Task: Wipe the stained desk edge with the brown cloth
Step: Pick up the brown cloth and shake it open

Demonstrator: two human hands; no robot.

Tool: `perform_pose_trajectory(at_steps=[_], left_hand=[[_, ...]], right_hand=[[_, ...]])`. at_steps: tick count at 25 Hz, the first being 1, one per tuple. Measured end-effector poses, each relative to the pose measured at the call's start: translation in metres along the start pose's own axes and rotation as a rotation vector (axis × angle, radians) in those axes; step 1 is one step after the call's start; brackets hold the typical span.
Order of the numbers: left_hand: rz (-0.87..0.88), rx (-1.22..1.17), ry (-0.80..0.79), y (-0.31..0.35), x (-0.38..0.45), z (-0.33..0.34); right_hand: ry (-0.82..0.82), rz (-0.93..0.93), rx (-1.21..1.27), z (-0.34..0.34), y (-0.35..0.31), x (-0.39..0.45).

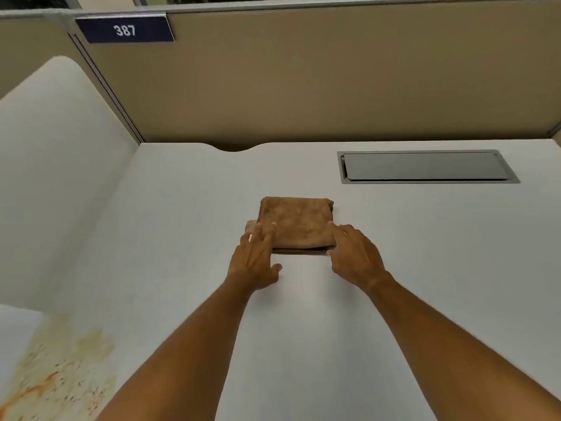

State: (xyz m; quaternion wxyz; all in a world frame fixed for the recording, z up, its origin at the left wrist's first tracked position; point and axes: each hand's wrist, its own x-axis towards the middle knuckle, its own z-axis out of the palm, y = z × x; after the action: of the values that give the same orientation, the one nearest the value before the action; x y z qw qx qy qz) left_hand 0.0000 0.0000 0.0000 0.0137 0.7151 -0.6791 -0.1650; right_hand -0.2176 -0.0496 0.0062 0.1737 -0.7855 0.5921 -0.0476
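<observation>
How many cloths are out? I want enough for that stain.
1: a folded brown cloth mid-desk, with the left hand and right hand at its near corners. No others visible.

Stain point(54, 375) cut off bottom-left

White desk point(394, 268): folded brown cloth point(296, 223) at centre, orange-brown stain point(60, 369) at near-left edge.
</observation>
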Motion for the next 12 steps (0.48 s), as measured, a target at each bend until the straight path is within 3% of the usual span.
perform_pose_trajectory(at_steps=[5, 12], left_hand=[[-0.080, -0.041, -0.052, -0.010, 0.020, 0.004], [-0.088, -0.100, -0.046, -0.018, 0.035, 0.002]], right_hand=[[-0.003, 0.120, 0.198, 0.012, -0.007, 0.021], [0.156, 0.143, 0.586, -0.008, -0.011, 0.041]])
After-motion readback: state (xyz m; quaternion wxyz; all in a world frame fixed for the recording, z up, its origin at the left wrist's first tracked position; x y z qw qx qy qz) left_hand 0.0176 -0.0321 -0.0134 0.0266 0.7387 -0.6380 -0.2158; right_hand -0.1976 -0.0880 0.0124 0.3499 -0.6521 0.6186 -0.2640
